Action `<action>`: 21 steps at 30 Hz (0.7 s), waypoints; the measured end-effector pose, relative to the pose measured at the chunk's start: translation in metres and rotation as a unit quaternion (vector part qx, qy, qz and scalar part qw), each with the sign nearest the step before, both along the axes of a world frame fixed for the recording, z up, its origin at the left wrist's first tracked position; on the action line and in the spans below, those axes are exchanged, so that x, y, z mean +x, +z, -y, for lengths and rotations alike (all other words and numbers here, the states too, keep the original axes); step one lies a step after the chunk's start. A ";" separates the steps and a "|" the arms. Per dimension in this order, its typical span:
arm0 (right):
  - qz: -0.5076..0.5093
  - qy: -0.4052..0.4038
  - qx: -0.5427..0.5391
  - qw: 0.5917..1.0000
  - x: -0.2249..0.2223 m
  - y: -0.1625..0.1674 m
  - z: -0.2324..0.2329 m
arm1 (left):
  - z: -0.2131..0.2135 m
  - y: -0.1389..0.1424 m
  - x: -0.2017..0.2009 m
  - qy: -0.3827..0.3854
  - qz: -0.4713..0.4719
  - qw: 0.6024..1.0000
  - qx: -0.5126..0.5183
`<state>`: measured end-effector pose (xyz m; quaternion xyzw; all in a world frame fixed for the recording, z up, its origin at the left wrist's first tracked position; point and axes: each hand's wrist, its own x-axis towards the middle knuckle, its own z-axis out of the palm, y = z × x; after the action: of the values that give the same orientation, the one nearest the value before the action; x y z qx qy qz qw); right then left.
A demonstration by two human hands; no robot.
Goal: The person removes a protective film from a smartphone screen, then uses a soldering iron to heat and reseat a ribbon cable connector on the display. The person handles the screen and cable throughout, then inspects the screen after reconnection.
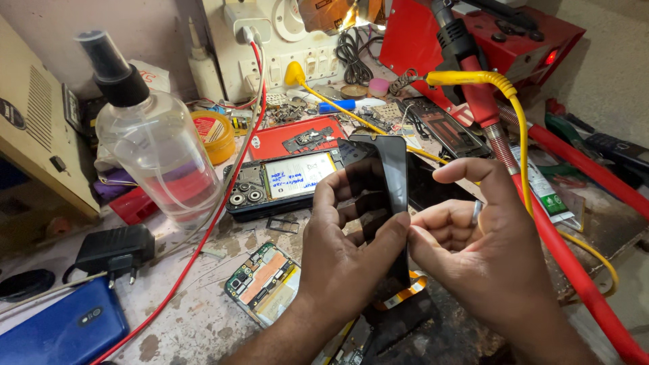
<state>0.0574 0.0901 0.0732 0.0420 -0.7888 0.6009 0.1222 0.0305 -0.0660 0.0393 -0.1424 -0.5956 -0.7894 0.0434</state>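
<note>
Head view, near to far. Lower centre: left hand (351, 263) closed around a black phone screen panel (385, 196), held upright above the worktop (196, 318), thumb pressed on its right edge. Right hand (483, 250) just beside it, fingertips pinched at the same edge, index finger raised; grip closed on the panel edge, a thin metal tool seems tucked in it, can't tell for sure. Orange flex ribbon (405, 289) hangs under the panel. Step looks like working the panel edge; next move likely calls for steady hold and fine fingertip pressure. Lower left: bare circuit board (262, 278), blue phone (61, 328), black charger (111, 249). Mid frame: opened phone body (280, 182), clear spray bottle (152, 135), red cable (223, 203). Far: red machine (473, 34), yellow cable (500, 84).
</note>
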 end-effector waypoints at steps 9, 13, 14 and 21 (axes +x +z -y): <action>-0.030 -0.008 0.019 0.999 -0.005 -0.012 -0.008 | -0.001 -0.001 -0.002 0.012 -0.016 1.000 -0.016; -0.076 0.053 0.021 0.995 -0.003 -0.017 -0.012 | -0.001 0.001 -0.001 0.014 -0.030 0.999 -0.018; -0.066 0.045 0.030 0.996 -0.002 -0.018 -0.012 | -0.002 0.001 0.000 0.014 -0.027 0.999 -0.020; -0.040 0.000 0.107 0.993 0.004 -0.016 -0.012 | -0.001 0.006 0.004 0.032 -0.015 0.999 -0.018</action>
<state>0.0616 0.1024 0.0571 0.0785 -0.8429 0.5111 0.1486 0.0346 -0.0652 0.0456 -0.1359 -0.6134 -0.7744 0.0747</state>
